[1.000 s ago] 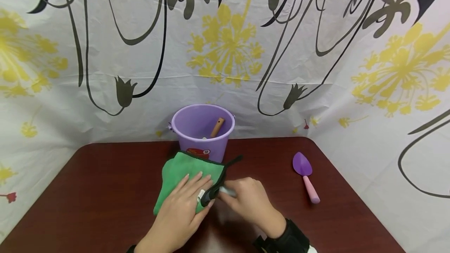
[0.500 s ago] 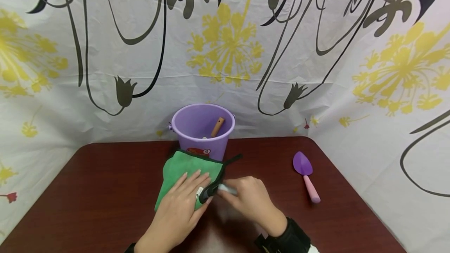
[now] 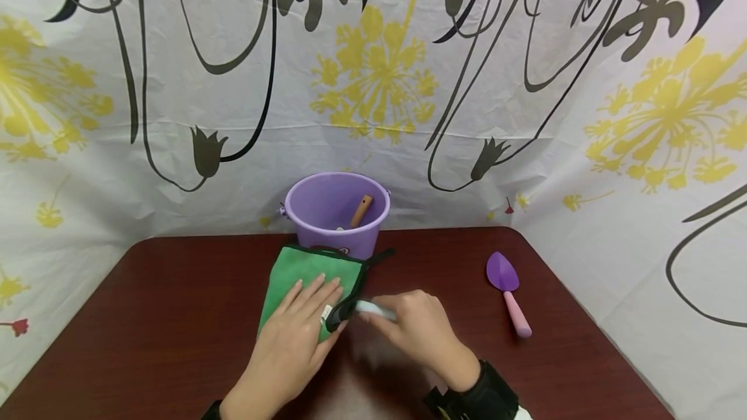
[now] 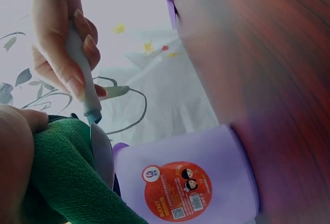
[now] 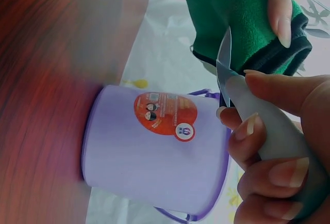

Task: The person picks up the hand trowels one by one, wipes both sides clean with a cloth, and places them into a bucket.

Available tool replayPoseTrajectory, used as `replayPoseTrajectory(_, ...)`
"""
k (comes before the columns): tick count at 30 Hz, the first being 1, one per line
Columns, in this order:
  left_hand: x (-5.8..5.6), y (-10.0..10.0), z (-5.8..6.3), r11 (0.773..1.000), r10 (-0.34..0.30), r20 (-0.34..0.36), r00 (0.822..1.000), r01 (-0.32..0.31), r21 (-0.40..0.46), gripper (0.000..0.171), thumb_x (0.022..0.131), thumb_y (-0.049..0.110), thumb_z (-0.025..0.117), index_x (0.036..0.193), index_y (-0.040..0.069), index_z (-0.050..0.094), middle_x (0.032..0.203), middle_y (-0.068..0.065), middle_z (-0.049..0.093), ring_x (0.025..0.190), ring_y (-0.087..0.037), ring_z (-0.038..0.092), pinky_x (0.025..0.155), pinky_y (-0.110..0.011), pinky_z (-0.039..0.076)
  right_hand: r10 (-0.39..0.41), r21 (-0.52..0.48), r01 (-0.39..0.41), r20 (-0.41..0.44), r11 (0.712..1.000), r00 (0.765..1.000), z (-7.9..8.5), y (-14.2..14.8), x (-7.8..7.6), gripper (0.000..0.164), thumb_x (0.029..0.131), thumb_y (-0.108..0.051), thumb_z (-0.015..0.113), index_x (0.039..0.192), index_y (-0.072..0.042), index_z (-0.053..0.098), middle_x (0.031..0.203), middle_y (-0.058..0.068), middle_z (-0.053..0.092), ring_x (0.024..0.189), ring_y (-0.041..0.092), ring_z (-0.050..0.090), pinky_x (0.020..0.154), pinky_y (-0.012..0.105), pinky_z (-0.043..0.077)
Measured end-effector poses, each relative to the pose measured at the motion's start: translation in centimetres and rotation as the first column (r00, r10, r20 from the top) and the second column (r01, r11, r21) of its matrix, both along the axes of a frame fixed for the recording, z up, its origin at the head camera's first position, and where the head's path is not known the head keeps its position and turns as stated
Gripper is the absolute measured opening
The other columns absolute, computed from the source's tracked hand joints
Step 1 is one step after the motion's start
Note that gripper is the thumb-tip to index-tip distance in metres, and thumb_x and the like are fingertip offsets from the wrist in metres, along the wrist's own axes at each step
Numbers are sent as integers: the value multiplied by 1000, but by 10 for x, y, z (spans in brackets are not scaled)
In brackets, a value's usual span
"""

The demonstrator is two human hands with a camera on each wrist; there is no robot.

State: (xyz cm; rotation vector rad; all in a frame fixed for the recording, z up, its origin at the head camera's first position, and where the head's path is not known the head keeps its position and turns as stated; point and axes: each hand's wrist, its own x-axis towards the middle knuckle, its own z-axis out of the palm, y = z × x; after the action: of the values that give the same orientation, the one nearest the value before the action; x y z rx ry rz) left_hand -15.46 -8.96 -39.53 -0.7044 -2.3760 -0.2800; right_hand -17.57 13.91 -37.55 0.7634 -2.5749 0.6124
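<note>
My left hand [image 3: 288,336] holds a green cloth [image 3: 315,264] with dark edging, its fingers laid over the top and the thumb at the near side. Low in my right hand [image 3: 417,323] is the pale grey handle [image 5: 265,113] of a small trowel, gripped with curled fingers and the thumb along it. The trowel's metal blade [image 5: 225,53] lies against the cloth; in the left wrist view the blade [image 4: 102,154] appears nearly edge-on beside the green folds. Part of it is hidden by the cloth. Both hands are above the table, in front of the bucket.
Behind the cloth stands a purple bucket [image 3: 309,237] with a red label [image 4: 180,190]; a wooden handle [image 3: 362,211] leans inside it. A purple trowel with a pink handle [image 3: 517,314] lies on the dark red table [image 3: 175,316] at right. A flower-patterned sheet [image 3: 379,154] hangs behind.
The left hand and cloth have shifted slightly left and away, the cloth covering more of the bucket's label. More of the pale grey handle shows beside the right hand, which keeps its grip.
</note>
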Motion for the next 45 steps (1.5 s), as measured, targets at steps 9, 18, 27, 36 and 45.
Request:
replayPoseTrajectory(9, -3, -4, 1, 997, 76, 36, 996, -77, 19, 53, 90, 38, 76, 137, 16, 64, 147, 3, 59, 142, -24, 51, 113, -52, 46, -30, 5, 30, 7, 1000, 1000, 3, 3, -1, 17, 87, -40, 79, 90, -23, 79, 62, -17, 59, 56, -5, 48, 51, 15, 39)
replayPoseTrajectory(18, -5, -4, -3, 992, 93, 115, 989, -101, 72, 56, 91, 32, 76, 140, 11, 61, 152, -1, 54, 145, -33, 46, 113, -57, 44, -37, 11, 37, 35, 999, 999, 4, 6, -2, 18, 88, -41, 79, 87, -23, 78, 58, -18, 44, 53, -4, 39, 49, 15, 35)
replayPoseTrajectory(27, 0, 4, -10, 995, 52, 135, 989, -63, 74, 53, 94, 36, 73, 140, 11, 62, 152, -1, 54, 147, -34, 42, 114, -62, 40, -48, 26, 47, 31, 999, 998, 2, 5, -3, 18, 85, -38, 81, 89, -21, 80, 64, -16, 60, 57, -4, 48, 51, 15, 39)
replayPoseTrajectory(36, 10, 15, -9, 987, -13, 243, 970, -27, 161, 48, 101, 39, 61, 138, 9, 63, 154, 0, 51, 151, -30, 36, 120, -65, 30, -18, 32, 17, 39, 999, 999, 2, 4, -2, 16, 87, -37, 80, 90, -20, 80, 68, -13, 67, 56, -5, 50, 52, 15, 40)
replayPoseTrajectory(45, 21, 26, -2, 966, -105, 331, 938, 17, 258, 46, 106, 45, 49, 132, 12, 68, 151, 8, 55, 149, -21, 40, 123, -58, 29, -16, 90, 15, 10, 996, 1000, 1, -2, 2, 15, 84, -35, 82, 82, -20, 77, 64, -11, 67, 55, -3, 53, 50, 15, 39)
